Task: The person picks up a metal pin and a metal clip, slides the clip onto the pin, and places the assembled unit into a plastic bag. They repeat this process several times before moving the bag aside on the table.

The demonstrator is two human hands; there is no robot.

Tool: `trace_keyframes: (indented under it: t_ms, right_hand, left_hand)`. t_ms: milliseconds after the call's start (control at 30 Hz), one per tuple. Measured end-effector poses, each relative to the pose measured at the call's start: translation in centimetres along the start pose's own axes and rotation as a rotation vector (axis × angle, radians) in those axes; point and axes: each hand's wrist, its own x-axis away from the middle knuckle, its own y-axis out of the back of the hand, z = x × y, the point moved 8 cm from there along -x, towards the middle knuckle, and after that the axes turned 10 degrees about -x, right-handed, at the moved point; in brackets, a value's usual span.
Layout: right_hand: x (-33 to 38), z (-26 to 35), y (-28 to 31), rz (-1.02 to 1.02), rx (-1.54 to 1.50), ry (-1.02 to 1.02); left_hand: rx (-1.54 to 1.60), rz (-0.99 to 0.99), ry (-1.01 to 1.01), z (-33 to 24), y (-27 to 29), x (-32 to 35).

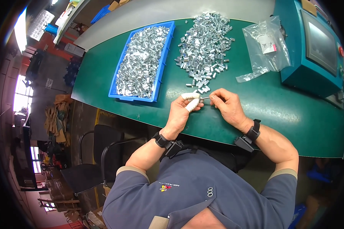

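Observation:
Over the near edge of the green table, my left hand [181, 112] is closed in a pinch, with white wrapping around its thumb and index finger. What sits between those fingertips is mostly hidden. Opposite it, my right hand [230, 107] pinches a thin metal rod [205, 98] between thumb and fingers; the rod's other end reaches the wrapped fingertips of the left. Just beyond both hands lies a loose pile of small silvery metal pieces [206, 47]. To its left, a blue tray [165, 53] is filled with similar shiny pieces.
A clear plastic bag [269, 49] with a white label lies right of the pile. Beside it stands a teal machine [313, 49] with a screen and a red button. A black chair [103, 145] is at the left of the table [290, 110]. A grey panel [149, 11] borders the far side.

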Motion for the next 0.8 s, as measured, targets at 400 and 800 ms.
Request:
trace_keyframes:
  t_ms: [400,800]
  right_hand:
    - [0.2,0.6,-0.4,0.085,0.204,-0.025]
    - [0.2,0.9,-1.1,0.133,0.309,0.029]
  left_hand:
    - [-0.015,0.024,-0.051,0.1,0.0,0.2]
    - [-0.033,0.054,-0.103,-0.2,-0.9,0.5]
